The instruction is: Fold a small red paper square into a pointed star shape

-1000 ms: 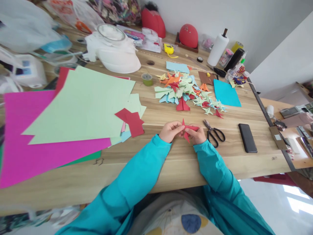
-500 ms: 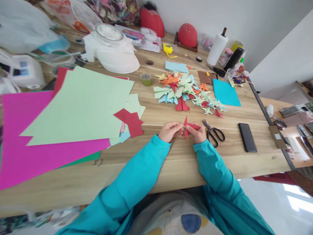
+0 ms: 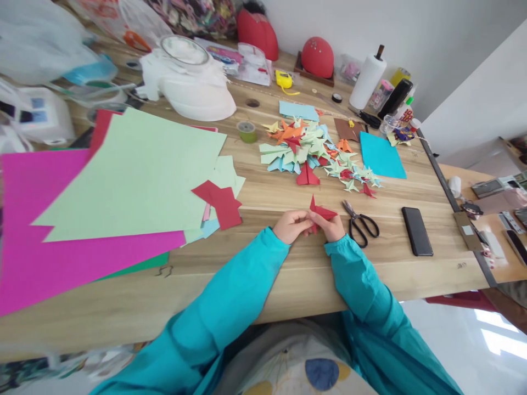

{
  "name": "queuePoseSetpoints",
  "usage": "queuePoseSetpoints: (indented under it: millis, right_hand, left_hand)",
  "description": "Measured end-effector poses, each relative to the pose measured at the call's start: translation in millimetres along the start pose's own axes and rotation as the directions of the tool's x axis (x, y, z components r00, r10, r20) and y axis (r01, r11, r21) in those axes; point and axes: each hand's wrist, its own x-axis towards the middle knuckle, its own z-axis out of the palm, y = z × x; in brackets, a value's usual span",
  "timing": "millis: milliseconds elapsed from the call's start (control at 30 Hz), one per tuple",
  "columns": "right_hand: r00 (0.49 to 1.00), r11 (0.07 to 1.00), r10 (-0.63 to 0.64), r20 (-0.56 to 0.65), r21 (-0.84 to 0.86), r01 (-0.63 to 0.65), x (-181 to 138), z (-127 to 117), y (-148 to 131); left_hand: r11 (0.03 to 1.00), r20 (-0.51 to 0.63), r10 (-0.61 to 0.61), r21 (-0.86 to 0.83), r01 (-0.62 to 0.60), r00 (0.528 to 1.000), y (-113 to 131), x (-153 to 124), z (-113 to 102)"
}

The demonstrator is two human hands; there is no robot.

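Observation:
A small folded red paper piece (image 3: pixel 320 210) is pinched between both of my hands near the table's front edge. My left hand (image 3: pixel 292 225) grips its left side with curled fingers. My right hand (image 3: pixel 332 227) holds its right side, fingers closed on it. Both arms wear teal sleeves. Black-handled scissors (image 3: pixel 359 222) lie just right of my right hand. A heap of folded paper shapes (image 3: pixel 313 153) in green, orange, blue and red lies beyond my hands.
Large sheets of pink and pale green paper (image 3: pixel 123 175) cover the left of the wooden table (image 3: pixel 263 285), with red offcuts (image 3: pixel 220 203) on them. A black phone (image 3: pixel 417 231) lies right of the scissors. A teal sheet (image 3: pixel 381 156), paper towel roll (image 3: pixel 366 77) and clutter stand at the back.
My hands have drawn closer together on the red paper, and the left hand has shifted slightly right. The paper's point has tilted a little.

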Motion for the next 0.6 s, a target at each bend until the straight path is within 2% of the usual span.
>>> queuePoseSetpoints:
  millis: [133, 367, 467, 600]
  right_hand:
    - [0.999, 0.999, 0.038, -0.005, -0.038, -0.038, -3.3, -1.1, -5.0]
    - [0.984, 0.973, 0.178, -0.011, 0.152, -0.174, 0.1, -7.7, 3.1]
    - [0.981, 0.96, 0.193, -0.007, 0.21, -0.188, 0.2, -8.0, 3.3]
    - [0.986, 0.974, 0.164, 0.015, 0.153, -0.164, -0.2, -8.2, 5.7]
  left_hand:
    - [0.999, 0.076, -0.038, -0.013, 0.039, 0.996, -0.8, 0.0, 0.2]
    - [0.998, 0.167, 0.041, -0.044, -0.034, 0.985, 5.2, -1.5, -1.1]
    - [0.997, 0.188, 0.056, -0.054, -0.046, 0.981, 6.4, -1.8, -1.9]
    - [0.997, 0.178, 0.05, -0.071, -0.037, 0.983, 5.8, -2.6, -1.8]
